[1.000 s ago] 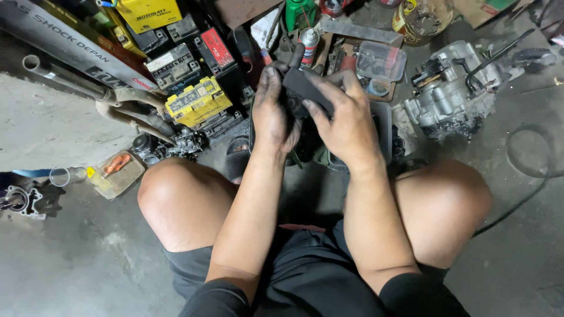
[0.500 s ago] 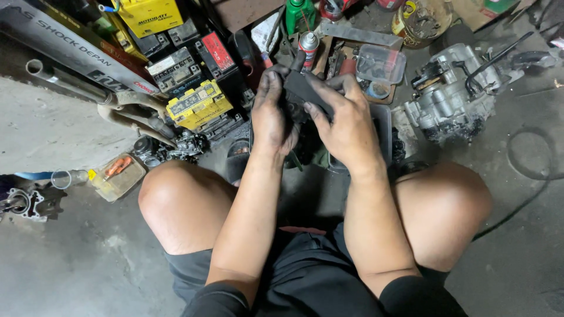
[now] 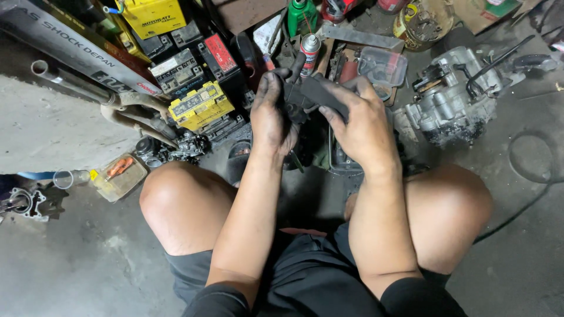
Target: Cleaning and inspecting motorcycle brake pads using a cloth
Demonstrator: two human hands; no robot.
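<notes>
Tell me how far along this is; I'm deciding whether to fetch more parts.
Already stripped out: the grey engine block sits on the floor. In hand: left hand and right hand both grip a dark plastic part. Left: it isn't fitted to anything yet; batteries and spray can lie untouched.

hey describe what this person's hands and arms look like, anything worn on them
Both hands are bare, no gloves. The left hand is heavily smeared with black grease across the fingers and back; the right hand is smudged mostly at the fingertips. The forearms are uncovered, with black sleeves ending near the elbows. No watch, rings or bands show.
</notes>
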